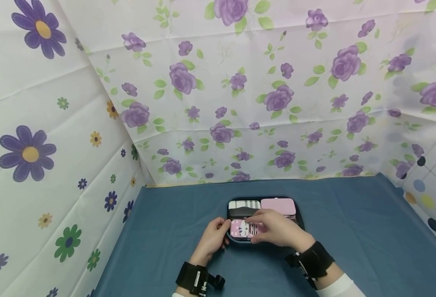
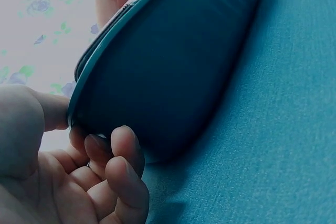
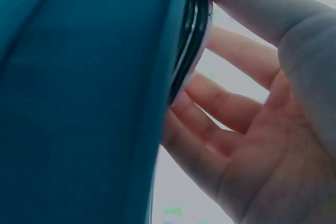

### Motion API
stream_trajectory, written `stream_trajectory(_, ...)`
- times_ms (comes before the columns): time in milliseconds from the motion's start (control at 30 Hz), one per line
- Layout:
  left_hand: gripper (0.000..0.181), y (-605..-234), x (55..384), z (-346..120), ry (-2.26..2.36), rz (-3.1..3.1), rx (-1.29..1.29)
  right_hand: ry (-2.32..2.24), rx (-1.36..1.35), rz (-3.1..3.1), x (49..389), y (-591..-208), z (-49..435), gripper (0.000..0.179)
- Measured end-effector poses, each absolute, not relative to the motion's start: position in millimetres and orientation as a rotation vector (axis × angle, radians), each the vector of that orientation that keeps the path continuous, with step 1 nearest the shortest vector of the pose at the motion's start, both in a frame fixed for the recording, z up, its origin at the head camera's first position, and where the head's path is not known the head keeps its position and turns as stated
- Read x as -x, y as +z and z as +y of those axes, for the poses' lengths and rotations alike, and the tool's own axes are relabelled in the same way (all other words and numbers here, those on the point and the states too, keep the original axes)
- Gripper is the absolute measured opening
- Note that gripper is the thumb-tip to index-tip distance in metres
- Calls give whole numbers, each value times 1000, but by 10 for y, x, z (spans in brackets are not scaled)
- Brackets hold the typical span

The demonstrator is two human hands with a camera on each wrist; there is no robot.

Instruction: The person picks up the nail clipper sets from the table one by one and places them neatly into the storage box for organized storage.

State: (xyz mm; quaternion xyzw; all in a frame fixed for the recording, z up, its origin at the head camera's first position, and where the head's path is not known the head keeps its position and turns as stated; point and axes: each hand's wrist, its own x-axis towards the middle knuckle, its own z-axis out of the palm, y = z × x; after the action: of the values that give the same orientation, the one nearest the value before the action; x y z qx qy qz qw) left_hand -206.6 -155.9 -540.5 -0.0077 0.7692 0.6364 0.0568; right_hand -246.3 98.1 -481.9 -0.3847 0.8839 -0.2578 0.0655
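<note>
My left hand [image 1: 211,238] is at the near left corner of a dark blue tray [image 2: 173,66], pinching its rim between thumb and fingers. The right hand [image 1: 280,229] reaches over the tray from the right and grips a small pink case [image 1: 240,228] with a white cartoon figure and black stripes. This case lies in the front left part of the tray, its right end covered by my fingers. In the right wrist view, the dark edge of a case [image 3: 191,40] rises above the tray wall, with thumb and fingers at it.
Behind the pink case, a striped white-and-grey case [image 1: 244,204] sits at the tray's back left. A plain pink case [image 1: 278,205] fills the back right. The tray stands on a blue cloth [image 1: 180,222], with flowered sheets [image 1: 203,103] hanging behind and at the left.
</note>
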Motion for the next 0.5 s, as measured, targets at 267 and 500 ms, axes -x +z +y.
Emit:
stream_trajectory(267, 37, -5360, 2078, -1605, 1944, 2329, 31, -968, 1039, 2813, 2368, -4952, 932, 47)
stream_trajectory(500, 34, -5352, 2081, -1635, 1988, 2267, -1, -1156, 931, 2920, 2308, -5101, 872, 39)
